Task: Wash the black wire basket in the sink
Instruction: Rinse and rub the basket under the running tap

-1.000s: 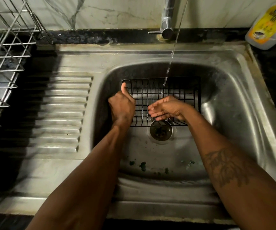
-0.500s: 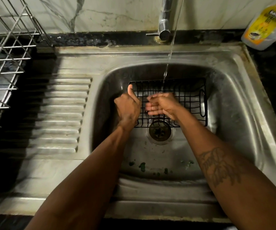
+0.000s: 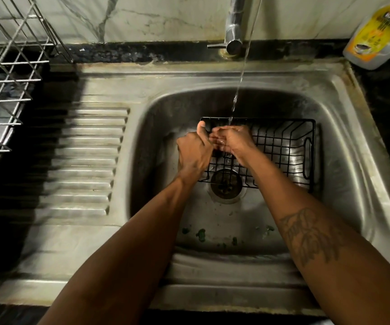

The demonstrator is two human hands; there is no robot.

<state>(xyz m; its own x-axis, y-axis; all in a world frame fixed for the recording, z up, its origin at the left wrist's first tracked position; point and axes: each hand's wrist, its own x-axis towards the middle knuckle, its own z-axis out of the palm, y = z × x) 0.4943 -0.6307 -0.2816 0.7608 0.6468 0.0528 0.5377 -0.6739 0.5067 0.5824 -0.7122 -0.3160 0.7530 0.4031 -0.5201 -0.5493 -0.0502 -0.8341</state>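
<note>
Head view gave me the steel sink (image 3: 344,127) first, with the black wire basket (image 3: 283,146) lying in its bowl over the drain (image 3: 226,184). My left hand (image 3: 195,152) had its grip closed on the basket's left rim, thumb up. My right hand (image 3: 232,143) lay half-curled inside the basket under the water stream (image 3: 240,76); whether it gripped wire I could not tell.

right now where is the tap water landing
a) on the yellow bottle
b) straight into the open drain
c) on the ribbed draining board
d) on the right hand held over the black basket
d: the stream of water falls onto the fingers of the right hand, which is above the left end of the black wire basket in the sink.
</note>
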